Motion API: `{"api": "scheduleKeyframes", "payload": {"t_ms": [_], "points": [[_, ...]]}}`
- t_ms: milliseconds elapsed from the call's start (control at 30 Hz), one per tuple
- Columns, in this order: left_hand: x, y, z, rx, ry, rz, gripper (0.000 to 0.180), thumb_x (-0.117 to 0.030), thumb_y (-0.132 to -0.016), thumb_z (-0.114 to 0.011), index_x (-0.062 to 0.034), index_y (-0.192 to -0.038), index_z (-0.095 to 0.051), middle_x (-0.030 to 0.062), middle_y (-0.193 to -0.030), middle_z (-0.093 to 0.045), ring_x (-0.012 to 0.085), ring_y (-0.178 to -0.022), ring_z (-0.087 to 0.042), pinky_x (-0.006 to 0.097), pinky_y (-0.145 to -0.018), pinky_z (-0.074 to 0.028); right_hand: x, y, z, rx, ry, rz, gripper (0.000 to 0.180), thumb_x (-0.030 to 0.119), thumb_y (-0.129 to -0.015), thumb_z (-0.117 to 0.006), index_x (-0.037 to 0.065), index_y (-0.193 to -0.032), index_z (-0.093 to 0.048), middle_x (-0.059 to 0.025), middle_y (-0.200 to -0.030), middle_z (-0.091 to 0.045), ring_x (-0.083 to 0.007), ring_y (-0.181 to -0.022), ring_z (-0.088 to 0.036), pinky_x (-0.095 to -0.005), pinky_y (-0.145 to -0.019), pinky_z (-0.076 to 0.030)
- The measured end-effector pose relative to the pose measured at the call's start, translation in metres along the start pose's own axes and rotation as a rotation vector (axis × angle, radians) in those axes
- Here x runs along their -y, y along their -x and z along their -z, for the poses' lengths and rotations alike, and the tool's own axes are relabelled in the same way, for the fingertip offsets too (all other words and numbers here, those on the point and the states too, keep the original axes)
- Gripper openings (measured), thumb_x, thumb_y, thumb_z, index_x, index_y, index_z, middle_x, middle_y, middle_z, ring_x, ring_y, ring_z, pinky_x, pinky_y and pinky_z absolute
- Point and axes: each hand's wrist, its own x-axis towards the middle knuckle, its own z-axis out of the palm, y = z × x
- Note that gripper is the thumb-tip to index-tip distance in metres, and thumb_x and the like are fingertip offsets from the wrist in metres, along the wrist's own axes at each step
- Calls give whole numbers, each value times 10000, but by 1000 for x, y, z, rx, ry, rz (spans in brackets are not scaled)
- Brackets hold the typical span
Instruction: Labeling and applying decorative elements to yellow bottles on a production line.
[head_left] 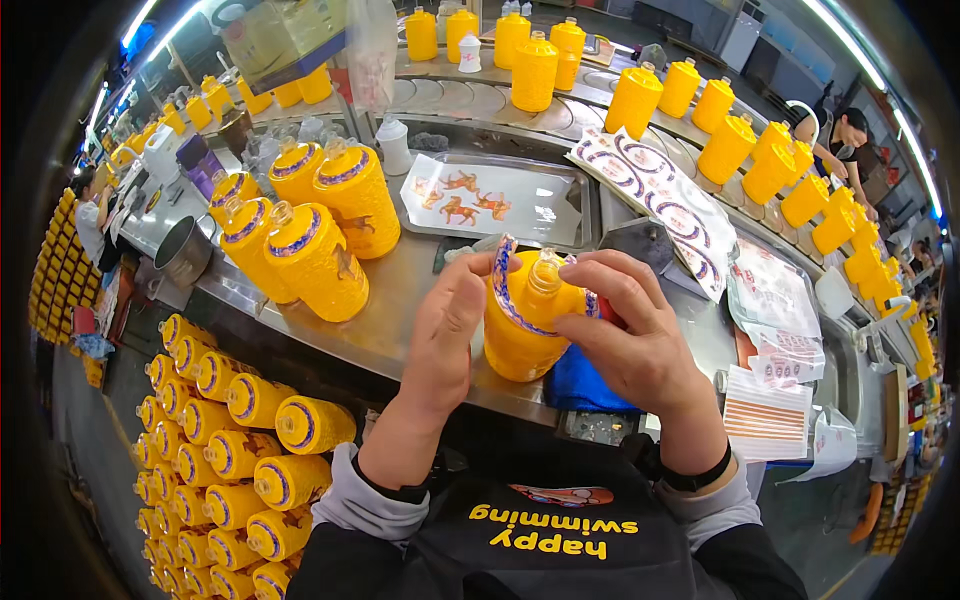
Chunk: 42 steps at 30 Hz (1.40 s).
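Observation:
In front of me on the metal bench stands a yellow textured bottle (pixel 520 352) with a clear glass neck. A curved blue-and-white patterned decal strip (pixel 510 300) lies along its near shoulder, its left end lifted upright off the bottle. My left hand (pixel 445 335) pinches that raised end between thumb and fingers. On the other side, my right hand (pixel 637 330) curls over the shoulder, its thumb near the neck, fingers at the strip's right end. Part of that grip is hidden. Several yellow bottles (pixel 318 262) with patterned shoulder bands and horse pictures stand to the left.
Behind the bottle, a metal tray (pixel 560 180) holds a sheet of horse decals (pixel 470 195). Printed decal sheets (pixel 660 200) lie to its right. A blue cloth (pixel 588 382) is at the bench's front edge. Stacked bottles (pixel 235 450) fill the lower left; a conveyor (pixel 450 98) carries more.

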Motion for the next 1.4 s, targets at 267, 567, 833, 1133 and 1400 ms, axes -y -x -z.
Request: {"api": "scheduleKeyframes", "payload": {"t_ms": [267, 567, 833, 1133, 1400], "points": [[16, 15, -1, -60, -420, -102, 408, -108, -895, -622, -4, -1272, -505, 107, -1222, -546, 168, -1164, -502, 316, -1041, -361, -2, 6, 4, -30, 40, -84, 254, -39, -694, -685, 86, -915, -674, -112, -1176, -585, -338, -1114, -571, -397, -874, -518], [14, 14, -8, -42, -153, 6, 519, -113, -914, -623, -19, -1365, -385, 123, -1284, -489, 183, -1217, -477, 333, -1066, -355, 7, 9, -1, -1, -442, -618, 476, 246, -903, -687, -17, -1282, -568, -172, -1246, -565, -323, -1132, -563, -347, -879, -498], [17, 13, -2, 14, -192, -4, 494, -94, -932, -597, -31, -1372, -382, 112, -1293, -473, 181, -1222, -467, 330, -1075, -346, 3, 19, -25, 21, -676, -674, 696, 302, -876, -730, -54, -1398, -438, -210, -1329, -498, -304, -1234, -517, -352, -1003, -443], [18, 11, -4, -2, -77, -6, 510, -91, -936, -595, -40, -1387, -362, 102, -1310, -458, 177, -1255, -446, 335, -1096, -329, 1, 20, -29, 2, -742, -648, 685, 275, -901, -715, -53, -1418, -409, -186, -1328, -492, -255, -1239, -507, -332, -1031, -416], [18, 11, -9, 2, -85, -13, 513, -117, -951, -593, -33, -1394, -348, 101, -1320, -455, 168, -1255, -451, 331, -1105, -329, 4, 23, -25, -46, -991, -824, 751, 296, -896, -730, -44, -1451, -356, -165, -1355, -492, -218, -1272, -480, -321, -1067, -379]]}}
